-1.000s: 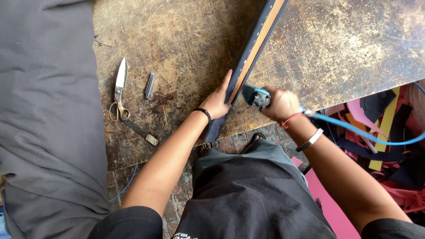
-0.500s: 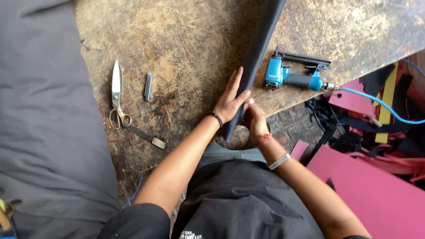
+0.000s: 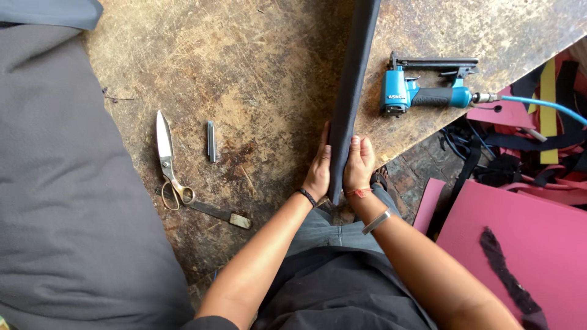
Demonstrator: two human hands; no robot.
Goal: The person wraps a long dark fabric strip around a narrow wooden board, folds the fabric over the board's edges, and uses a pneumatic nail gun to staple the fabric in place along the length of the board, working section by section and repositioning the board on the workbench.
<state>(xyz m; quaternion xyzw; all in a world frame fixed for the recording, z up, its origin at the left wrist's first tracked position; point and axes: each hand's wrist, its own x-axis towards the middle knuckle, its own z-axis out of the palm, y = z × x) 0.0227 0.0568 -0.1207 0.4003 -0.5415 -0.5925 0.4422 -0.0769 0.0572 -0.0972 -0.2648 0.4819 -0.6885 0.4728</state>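
Note:
A long narrow strip covered in dark grey fabric (image 3: 354,79) stands on its edge across the worn wooden table (image 3: 263,67), running away from me. My left hand (image 3: 318,168) presses against its left side at the near end. My right hand (image 3: 359,164) grips the right side of the same end, fingers wrapped on the fabric. A blue pneumatic staple gun (image 3: 422,85) lies on the table right of the strip, with a blue air hose (image 3: 544,105) trailing off to the right.
Large scissors (image 3: 168,165) and a stick of staples (image 3: 211,140) lie left of my hands. A big grey cushion (image 3: 61,183) fills the left side. Pink foam sheets (image 3: 526,244) and fabric scraps lie on the floor at right.
My right hand put the staple gun down on the table and came back to the strip. The strip was turned up on edge, and both hands now hold its near end.

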